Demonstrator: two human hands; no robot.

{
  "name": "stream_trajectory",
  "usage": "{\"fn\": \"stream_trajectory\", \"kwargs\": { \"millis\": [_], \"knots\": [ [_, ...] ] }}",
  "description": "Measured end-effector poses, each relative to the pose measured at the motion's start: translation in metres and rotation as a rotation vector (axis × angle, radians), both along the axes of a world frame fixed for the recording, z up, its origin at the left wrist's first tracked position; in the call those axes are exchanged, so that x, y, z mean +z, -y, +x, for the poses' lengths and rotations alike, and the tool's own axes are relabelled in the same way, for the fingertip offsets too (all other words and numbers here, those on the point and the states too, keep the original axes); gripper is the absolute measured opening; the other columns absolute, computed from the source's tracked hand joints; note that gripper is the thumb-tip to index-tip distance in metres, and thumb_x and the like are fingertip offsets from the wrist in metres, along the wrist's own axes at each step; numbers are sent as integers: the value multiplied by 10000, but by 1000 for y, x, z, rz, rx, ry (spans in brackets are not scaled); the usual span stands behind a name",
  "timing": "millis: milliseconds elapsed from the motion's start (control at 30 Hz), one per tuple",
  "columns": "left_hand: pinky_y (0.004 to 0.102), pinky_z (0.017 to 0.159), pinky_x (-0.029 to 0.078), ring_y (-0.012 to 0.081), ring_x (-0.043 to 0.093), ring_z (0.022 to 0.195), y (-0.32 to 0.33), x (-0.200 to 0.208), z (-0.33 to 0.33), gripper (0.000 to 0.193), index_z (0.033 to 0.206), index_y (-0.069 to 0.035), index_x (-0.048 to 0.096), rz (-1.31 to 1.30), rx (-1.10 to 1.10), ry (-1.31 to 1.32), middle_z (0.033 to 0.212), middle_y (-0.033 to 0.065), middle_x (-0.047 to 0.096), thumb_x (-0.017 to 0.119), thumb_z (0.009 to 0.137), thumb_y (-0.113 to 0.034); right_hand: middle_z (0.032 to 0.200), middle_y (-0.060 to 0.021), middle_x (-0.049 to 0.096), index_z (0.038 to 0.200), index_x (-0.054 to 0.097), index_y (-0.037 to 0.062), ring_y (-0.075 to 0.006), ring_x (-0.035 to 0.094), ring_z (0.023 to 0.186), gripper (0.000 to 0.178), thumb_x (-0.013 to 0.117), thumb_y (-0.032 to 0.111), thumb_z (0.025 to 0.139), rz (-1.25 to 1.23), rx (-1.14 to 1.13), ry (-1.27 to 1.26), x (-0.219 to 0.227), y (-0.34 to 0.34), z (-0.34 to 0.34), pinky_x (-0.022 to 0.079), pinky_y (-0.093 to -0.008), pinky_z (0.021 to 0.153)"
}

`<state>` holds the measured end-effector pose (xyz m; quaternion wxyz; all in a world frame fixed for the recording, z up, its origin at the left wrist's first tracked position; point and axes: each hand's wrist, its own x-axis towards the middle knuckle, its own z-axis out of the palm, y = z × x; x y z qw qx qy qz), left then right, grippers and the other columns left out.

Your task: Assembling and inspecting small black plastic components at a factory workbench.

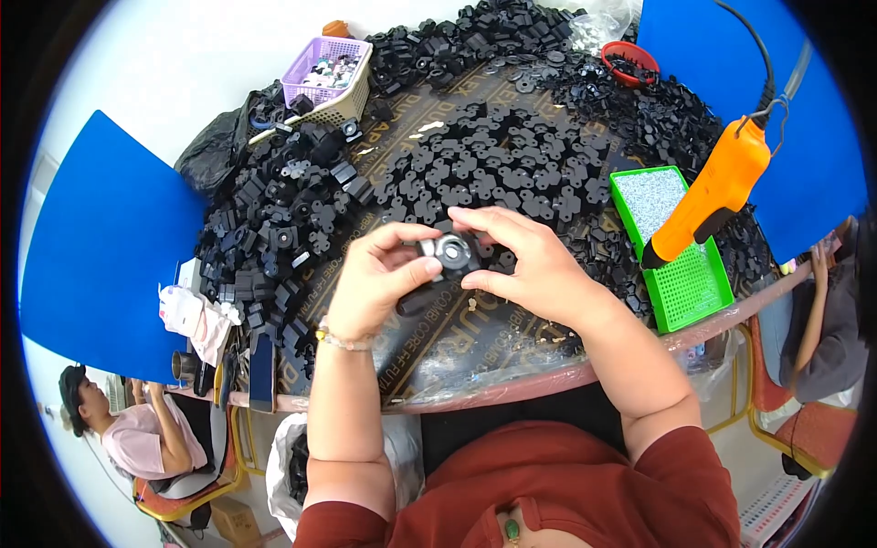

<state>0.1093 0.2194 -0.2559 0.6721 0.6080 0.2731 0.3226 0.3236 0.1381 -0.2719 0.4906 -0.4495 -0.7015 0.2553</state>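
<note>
Red sleeves sit closest, at the bottom, and two bare arms reach up from them to a round table [512, 388] covered with dark printed sheet. Big blue boards [100, 247] stand at the left and the right of it. Heaps of small black plastic parts [493, 164] cover most of the table top. A green tray [681, 247] full of tiny holes lies on the right, and an orange power screwdriver [713, 192] hangs over it with its tip pointing down and to the left. A purple basket [331, 73] sits at the far left side of the heap, and a small red bowl [630, 59] sits at the far right.

Both hands meet in the middle, just above the table. The left hand [379, 279] and the right hand [530, 265] pinch one small black part [452, 251] between them. Thumbs and fingers are closed tight on its sides. It is roundish, so no long side shows. Its flat face, with a shiny grey ring, points up at the camera.
</note>
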Motion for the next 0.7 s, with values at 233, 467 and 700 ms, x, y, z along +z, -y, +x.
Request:
{"fn": "stream_trajectory", "kwargs": {
  "millis": [233, 467, 700],
  "knots": [
    [310, 683, 519, 174, 601, 719, -52, -24, -42, 326, 972, -18, 634, 931, 613, -875, 887, 83, 607, 820, 714, -91, 1355, -109, 524, 1361, 549, 91, -220, 602, 1078, 623, 791, 167, 792, 79, -149, -118, 10, 3, 7, 510, -329, 897],
    [373, 796, 541, 289, 673, 880, -82, -51, -26, 266, 1054, -40, 666, 800, 456, -825, 1107, 153, 600, 727, 816, -141, 1197, -95, 606, 1238, 626, 59, -179, 621, 873, 434, 735, 101, 820, 87, -252, -121, 11, 5, 15, 522, -297, 780],
    [291, 772, 507, 187, 613, 825, -73, 12, -27, 278, 1027, -26, 657, 36, 392, 243, 948, 93, 654, 578, 977, -288, 836, -116, 615, 906, 631, 40, -298, 630, 787, 162, 719, 61, 772, -93, -385, 647, 23, 36, 51, 514, -407, 694]
  ]
}}
